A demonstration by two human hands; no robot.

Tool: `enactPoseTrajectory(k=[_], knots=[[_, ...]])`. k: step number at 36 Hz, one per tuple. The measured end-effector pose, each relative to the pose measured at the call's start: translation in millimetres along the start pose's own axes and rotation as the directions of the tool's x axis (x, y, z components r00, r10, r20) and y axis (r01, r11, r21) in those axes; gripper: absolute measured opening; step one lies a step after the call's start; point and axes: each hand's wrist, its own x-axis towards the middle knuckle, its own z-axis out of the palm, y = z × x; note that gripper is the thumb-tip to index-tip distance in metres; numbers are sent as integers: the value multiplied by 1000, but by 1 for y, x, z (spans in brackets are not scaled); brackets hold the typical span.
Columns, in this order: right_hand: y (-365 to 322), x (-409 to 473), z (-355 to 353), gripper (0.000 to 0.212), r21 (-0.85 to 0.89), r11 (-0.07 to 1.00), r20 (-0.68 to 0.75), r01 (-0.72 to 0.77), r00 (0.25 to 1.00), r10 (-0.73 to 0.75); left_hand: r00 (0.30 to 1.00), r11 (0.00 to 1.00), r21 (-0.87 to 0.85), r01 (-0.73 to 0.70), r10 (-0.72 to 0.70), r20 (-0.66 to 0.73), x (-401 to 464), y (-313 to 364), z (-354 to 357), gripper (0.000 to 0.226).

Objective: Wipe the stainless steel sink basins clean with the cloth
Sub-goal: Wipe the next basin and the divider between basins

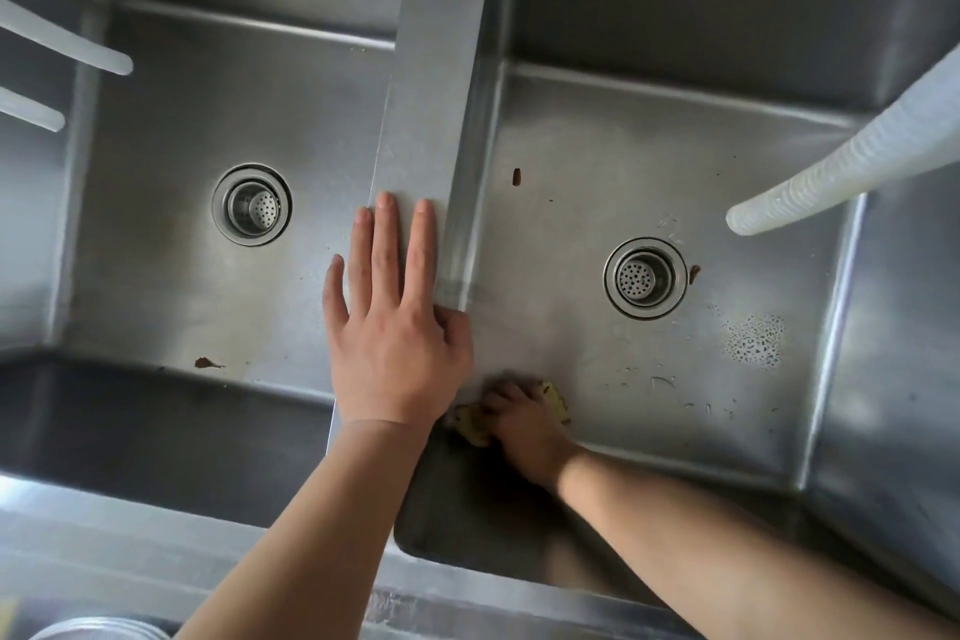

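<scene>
2 steel basins – right basin (649, 161) w/ specks, left basin (171, 234) w/ a scrap. Left hand (395, 327) lies flat, fingers straight, on divider (441, 68) – prob. bracing. Right hand (524, 424) grips yellowish cloth (470, 424) at near-left corner of right basin, scrubbing.
</scene>
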Motion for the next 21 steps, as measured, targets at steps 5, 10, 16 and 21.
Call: enactPoseTrajectory(k=[5, 10, 16, 21], knots=[[6, 1, -21, 43, -19, 1000, 83, 21, 996, -19, 1000, 1000, 11, -8, 8, -13, 0, 0, 1, 87], [9, -9, -30, 34, 109, 986, 181, -126, 978, 105, 1000, 1000, -7, -1, 1, -8, -1, 0, 0, 87], [30, -36, -45, 33, 206, 928, 317, -312, 918, 239, 1000, 1000, -26, -5, 5, 3, -1, -1, 0, 88], [60, -80, -57, 29, 244, 780, 395, -576, 794, 462, 1000, 999, -44, -12, 13, 18, -1, -3, 3, 90]])
